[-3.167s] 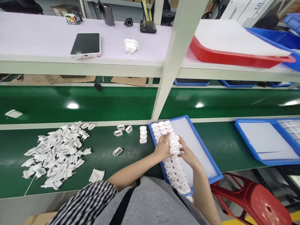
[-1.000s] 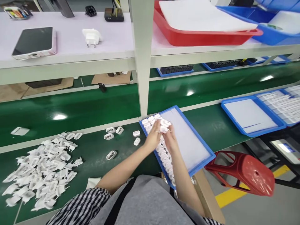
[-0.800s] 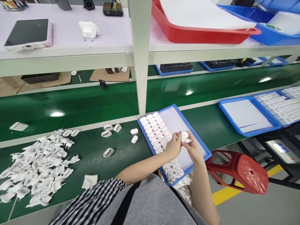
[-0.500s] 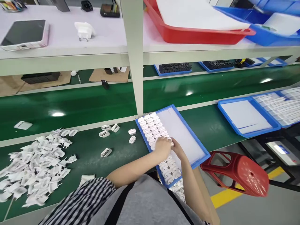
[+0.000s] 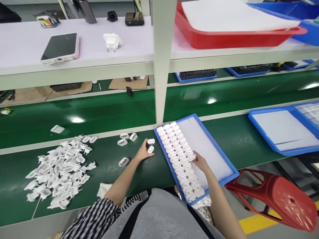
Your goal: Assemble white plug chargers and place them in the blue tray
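My left hand (image 5: 142, 153) reaches over the green bench, thumb and fingers spread around a small white charger housing (image 5: 150, 149). A second white charger housing (image 5: 151, 141) lies by its fingertips. Over the blue-rimmed tray (image 5: 216, 146), my right hand (image 5: 200, 162) has its fingers closed at the end of a white charger housing (image 5: 191, 156), at the right edge of the packed rows. Its fingertips are partly hidden. Rows of white housings (image 5: 174, 146) stand along the tray's left side, with white lining to their right.
A heap of white plug parts (image 5: 59, 172) lies on the left. Several open white shells (image 5: 124, 162) sit between it and the tray. A shelf post (image 5: 161, 66) rises behind the tray. A red stool (image 5: 281, 196) and another blue tray (image 5: 281, 129) are at right.
My left hand has left the tray's rows and moved left to the two loose housings. My right hand stays at the rows' right edge. The view has turned left.
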A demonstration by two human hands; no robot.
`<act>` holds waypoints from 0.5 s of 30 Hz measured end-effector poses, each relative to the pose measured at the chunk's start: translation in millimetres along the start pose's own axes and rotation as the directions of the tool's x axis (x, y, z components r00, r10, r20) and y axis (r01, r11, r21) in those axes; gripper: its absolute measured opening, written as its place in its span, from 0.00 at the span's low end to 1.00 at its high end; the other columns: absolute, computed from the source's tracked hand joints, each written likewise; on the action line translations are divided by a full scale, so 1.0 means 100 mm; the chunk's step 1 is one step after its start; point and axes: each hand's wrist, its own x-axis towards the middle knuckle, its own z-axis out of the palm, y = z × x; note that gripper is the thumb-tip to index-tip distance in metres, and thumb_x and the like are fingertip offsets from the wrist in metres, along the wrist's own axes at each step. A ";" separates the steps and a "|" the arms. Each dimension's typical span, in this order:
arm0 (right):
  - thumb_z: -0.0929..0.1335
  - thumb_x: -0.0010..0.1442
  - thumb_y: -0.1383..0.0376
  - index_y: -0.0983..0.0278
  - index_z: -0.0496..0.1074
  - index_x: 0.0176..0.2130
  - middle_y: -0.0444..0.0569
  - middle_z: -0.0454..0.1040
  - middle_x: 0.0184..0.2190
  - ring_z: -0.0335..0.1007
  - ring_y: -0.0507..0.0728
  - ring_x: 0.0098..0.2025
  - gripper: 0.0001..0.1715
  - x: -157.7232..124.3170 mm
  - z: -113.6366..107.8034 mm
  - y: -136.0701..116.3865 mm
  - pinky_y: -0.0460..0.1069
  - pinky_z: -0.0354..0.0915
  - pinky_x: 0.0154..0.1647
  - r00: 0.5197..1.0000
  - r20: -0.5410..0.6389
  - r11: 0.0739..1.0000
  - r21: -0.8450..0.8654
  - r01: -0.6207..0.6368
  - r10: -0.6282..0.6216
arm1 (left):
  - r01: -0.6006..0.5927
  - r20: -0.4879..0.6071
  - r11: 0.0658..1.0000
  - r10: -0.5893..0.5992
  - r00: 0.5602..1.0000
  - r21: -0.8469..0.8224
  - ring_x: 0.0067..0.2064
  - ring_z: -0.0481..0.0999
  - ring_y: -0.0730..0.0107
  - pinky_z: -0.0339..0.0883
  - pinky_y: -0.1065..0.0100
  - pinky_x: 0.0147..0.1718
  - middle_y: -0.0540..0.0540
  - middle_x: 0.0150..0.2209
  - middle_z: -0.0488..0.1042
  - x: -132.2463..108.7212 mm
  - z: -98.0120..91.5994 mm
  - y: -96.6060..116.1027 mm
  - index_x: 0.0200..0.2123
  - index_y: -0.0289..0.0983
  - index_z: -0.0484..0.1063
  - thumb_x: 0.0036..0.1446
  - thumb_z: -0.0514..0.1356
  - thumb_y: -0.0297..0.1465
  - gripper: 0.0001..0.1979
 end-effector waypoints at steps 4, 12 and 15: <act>0.59 0.42 0.71 0.60 0.60 0.45 0.43 0.70 0.31 0.64 0.53 0.32 0.27 -0.02 0.03 0.01 0.48 0.60 0.32 0.998 -0.041 0.999 -0.013 0.044 -0.044 | -0.105 0.063 0.991 0.100 0.993 0.086 0.33 0.68 0.70 0.61 0.70 0.30 0.43 0.46 0.58 0.11 0.02 0.01 0.52 0.38 0.42 0.32 0.61 0.34 0.43; 0.57 0.40 0.75 0.60 0.62 0.41 0.45 0.69 0.33 0.64 0.52 0.31 0.26 -0.06 0.01 -0.09 0.47 0.60 0.33 0.997 -0.079 1.000 0.004 0.017 -0.017 | -0.171 0.079 0.975 0.161 0.984 0.143 0.44 0.62 0.63 0.59 0.69 0.37 0.45 0.46 0.59 0.24 0.11 0.10 0.51 0.39 0.45 0.30 0.61 0.37 0.43; 0.56 0.40 0.75 0.62 0.63 0.40 0.46 0.69 0.33 0.64 0.52 0.31 0.25 -0.08 0.02 -0.08 0.47 0.60 0.33 0.995 -0.100 0.999 0.044 -0.006 0.011 | -0.223 0.091 0.966 0.212 0.973 0.132 0.47 0.59 0.62 0.57 0.68 0.41 0.43 0.49 0.55 0.28 0.16 0.16 0.51 0.36 0.44 0.29 0.62 0.37 0.44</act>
